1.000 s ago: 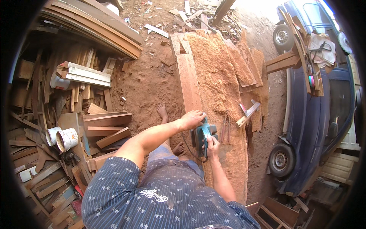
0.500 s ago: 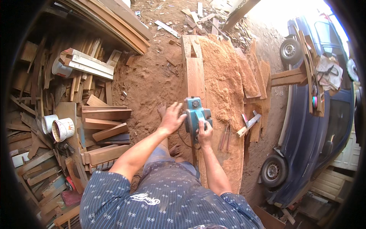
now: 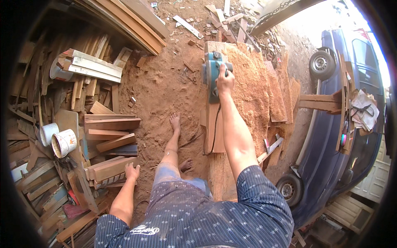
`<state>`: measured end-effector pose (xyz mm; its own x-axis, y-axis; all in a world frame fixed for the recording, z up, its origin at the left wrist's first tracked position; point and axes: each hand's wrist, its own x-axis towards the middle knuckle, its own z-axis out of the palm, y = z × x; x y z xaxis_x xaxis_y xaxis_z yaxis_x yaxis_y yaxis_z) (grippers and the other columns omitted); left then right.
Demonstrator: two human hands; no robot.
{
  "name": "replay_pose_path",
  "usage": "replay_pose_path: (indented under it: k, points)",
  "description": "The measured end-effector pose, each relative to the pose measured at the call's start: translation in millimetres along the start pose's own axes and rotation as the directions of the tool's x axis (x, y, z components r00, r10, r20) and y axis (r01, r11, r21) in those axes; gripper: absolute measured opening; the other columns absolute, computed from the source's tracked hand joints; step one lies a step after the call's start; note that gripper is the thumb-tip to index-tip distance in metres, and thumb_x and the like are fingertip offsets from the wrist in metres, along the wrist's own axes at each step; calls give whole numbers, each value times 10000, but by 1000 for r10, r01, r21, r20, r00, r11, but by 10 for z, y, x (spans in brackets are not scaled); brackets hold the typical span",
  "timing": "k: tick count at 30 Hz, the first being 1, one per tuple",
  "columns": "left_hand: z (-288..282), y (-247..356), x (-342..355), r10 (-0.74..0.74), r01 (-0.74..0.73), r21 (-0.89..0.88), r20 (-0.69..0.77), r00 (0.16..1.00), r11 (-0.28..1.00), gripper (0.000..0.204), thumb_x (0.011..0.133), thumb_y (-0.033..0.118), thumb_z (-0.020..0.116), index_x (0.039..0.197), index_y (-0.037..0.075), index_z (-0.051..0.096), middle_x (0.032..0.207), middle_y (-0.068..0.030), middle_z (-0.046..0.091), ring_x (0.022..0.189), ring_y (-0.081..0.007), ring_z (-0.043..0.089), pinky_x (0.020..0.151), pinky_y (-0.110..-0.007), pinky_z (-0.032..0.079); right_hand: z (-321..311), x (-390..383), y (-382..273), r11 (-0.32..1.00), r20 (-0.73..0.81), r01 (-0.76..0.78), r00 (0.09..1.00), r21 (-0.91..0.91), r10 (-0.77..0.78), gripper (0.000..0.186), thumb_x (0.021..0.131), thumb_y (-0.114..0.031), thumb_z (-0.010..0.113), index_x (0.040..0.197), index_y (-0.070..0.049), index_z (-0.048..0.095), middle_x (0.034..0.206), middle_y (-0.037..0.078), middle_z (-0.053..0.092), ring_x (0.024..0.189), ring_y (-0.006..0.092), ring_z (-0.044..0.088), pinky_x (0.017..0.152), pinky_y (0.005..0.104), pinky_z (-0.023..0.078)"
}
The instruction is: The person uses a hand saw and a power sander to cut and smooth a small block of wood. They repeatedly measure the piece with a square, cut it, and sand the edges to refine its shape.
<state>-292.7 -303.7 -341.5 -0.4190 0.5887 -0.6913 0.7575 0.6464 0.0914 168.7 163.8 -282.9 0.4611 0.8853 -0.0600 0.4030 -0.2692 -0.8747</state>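
Observation:
My right hand (image 3: 225,80) is wrapped around the handle of a teal electric hand planer (image 3: 213,76). The planer rests near the far end of a long wooden beam (image 3: 219,128), and its black cord (image 3: 214,134) trails back along the wood. Off to the left, my left hand (image 3: 132,171) is low beside the ends of some stacked boards (image 3: 113,168), fingers apart and nothing in it; whether it touches them I cannot tell. Shavings (image 3: 248,87) lie thick to the right of the beam.
A try square (image 3: 271,148) sits right of my forearm. Scrap wood and two white buckets (image 3: 64,142) crowd the left. Offcuts (image 3: 225,25) litter the far ground. A blue vehicle (image 3: 331,124) stands at right, behind a wooden arm (image 3: 320,102) carrying papers (image 3: 364,111).
The planer has slid away from me along the beam in my right hand. My left hand has left the planer's side and swung down and left toward the stacked boards.

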Motion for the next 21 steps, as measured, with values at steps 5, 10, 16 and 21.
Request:
replay_pose_path:
  k: [5,10,16,21]
  points:
    - [175,36,32,-2,2,-2,42,999,1000,670,883,472,672,1354,4,588,1462,-277,486,1401,-398,408,1177,-449,320,-39,-123,-138,991,75,-118,991,61,113,611,962,-607,586,837,-17,682,573,59,622,464,144,605,452,302,457]
    - [162,651,390,197,-202,-84,-67,978,976,624,888,466,674,1340,42,604,1459,-273,486,1386,-394,431,1169,-444,334,-519,-889,-52,980,105,-152,985,125,140,549,971,-545,609,843,-17,684,586,52,615,468,137,606,433,288,453]
    - [-104,1476,450,385,-396,-105,-112,916,912,607,906,451,660,1347,39,596,1476,-264,472,1397,-389,419,1174,-449,324,-1105,-1998,163,951,114,-243,968,193,225,467,942,-475,680,898,-13,731,575,43,625,512,114,596,513,286,453]
    - [39,1962,503,528,-528,-93,-33,849,844,637,896,481,650,1319,6,616,1421,-266,531,1381,-383,442,1170,-451,326,-1560,-2931,392,933,129,-253,965,257,226,388,951,-385,696,985,0,727,733,46,689,544,107,619,527,274,475]
